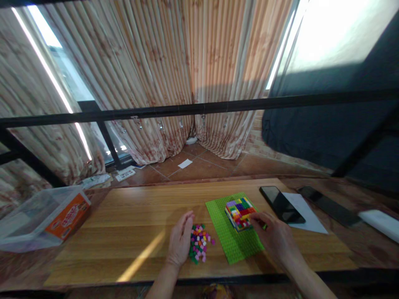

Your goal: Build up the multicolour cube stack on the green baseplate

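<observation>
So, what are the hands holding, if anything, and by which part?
Right hand: fingertips at the yellow plastic piece over the multicoloured brick block; whether they grip it is unclear. Left hand: holds nothing visible.

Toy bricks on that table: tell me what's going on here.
A person's right hand is at the right side of a multicoloured toy-brick block on a green baseplate; whether it pinches a brick is unclear. The left hand is beside a pile of loose bricks on the wooden table.
</observation>
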The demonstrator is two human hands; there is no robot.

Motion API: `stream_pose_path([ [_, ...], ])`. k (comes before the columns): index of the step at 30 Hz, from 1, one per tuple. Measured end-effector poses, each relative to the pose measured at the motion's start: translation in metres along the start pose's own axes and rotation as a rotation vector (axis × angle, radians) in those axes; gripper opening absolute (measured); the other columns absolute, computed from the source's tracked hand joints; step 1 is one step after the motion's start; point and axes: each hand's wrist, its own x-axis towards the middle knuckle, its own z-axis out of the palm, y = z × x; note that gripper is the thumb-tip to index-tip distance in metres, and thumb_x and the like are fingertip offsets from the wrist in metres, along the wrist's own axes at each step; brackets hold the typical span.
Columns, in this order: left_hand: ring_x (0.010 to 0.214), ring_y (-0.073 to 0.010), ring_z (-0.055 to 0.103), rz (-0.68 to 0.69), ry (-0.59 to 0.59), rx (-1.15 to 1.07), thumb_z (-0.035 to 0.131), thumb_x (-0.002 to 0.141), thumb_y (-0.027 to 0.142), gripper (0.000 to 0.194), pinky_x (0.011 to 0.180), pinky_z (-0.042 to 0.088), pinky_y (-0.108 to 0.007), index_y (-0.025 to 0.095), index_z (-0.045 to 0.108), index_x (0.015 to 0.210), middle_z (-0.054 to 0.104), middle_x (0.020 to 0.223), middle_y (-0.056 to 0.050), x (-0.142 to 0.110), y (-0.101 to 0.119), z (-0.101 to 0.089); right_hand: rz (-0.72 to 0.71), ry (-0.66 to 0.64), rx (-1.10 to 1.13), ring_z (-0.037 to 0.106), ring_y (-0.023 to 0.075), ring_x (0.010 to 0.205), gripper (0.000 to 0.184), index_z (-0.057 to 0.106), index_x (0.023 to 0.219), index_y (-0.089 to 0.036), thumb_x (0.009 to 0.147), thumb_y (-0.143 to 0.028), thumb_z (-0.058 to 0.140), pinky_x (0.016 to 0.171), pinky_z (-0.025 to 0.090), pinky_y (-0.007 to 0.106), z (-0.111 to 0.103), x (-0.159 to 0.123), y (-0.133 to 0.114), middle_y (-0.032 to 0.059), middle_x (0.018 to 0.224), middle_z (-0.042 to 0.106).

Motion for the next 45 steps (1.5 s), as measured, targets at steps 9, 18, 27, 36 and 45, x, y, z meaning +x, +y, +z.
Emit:
stream_pose_path([
  [9,0.112,-0.0214,0.057,0.013,0.006,0.032,0.041,0.089,0.045,0.039,0.101,0.039,-0.038,0.022,0.059,0.115,0.066,0.115,-0.007,0.0,0.0,0.0,0.013,0.017,-0.084,0.063,0.0191,0.075,0.024,0.067,0.08,-0.024,0.086,-0.035,0.046,0.067,0.042,0.029,0.007,0.0,0.002,0.0025,0.086,0.067],
  [18,0.112,-0.0209,0.057,0.027,0.011,0.037,0.04,0.09,0.044,0.039,0.101,0.039,-0.038,0.021,0.058,0.116,0.065,0.116,-0.007,0.0,-0.003,0.001,0.034,0.034,-0.004,0.063,0.0179,0.071,0.025,0.068,0.075,-0.023,0.083,-0.035,0.047,0.063,0.042,0.028,0.006,-0.002,0.0,0.0026,0.081,0.066],
  [27,0.111,-0.021,0.058,0.023,0.002,0.036,0.041,0.09,0.043,0.038,0.1,0.04,-0.039,0.021,0.058,0.116,0.066,0.115,-0.007,0.001,-0.002,0.0,0.096,0.069,0.105,0.063,0.0179,0.067,0.025,0.068,0.074,-0.022,0.08,-0.037,0.05,0.06,0.043,0.028,0.012,-0.003,-0.001,0.0028,0.076,0.066],
  [36,0.11,-0.0197,0.058,0.037,0.011,0.033,0.041,0.09,0.041,0.036,0.099,0.041,-0.037,0.021,0.06,0.114,0.066,0.114,-0.006,-0.001,0.002,0.002,-0.023,0.208,0.208,0.062,0.0152,0.071,0.024,0.066,0.086,-0.023,0.084,-0.043,0.052,0.064,0.046,0.025,-0.01,-0.008,-0.019,0.0017,0.083,0.066],
  [45,0.107,-0.0202,0.06,0.051,0.014,0.031,0.041,0.09,0.041,0.036,0.096,0.043,-0.036,0.02,0.06,0.114,0.067,0.111,-0.007,-0.002,0.006,0.002,-0.269,-0.281,0.198,0.062,0.0153,0.078,0.021,0.066,0.087,-0.024,0.088,-0.023,0.045,0.072,0.046,0.026,0.045,-0.021,-0.062,0.0027,0.087,0.065],
])
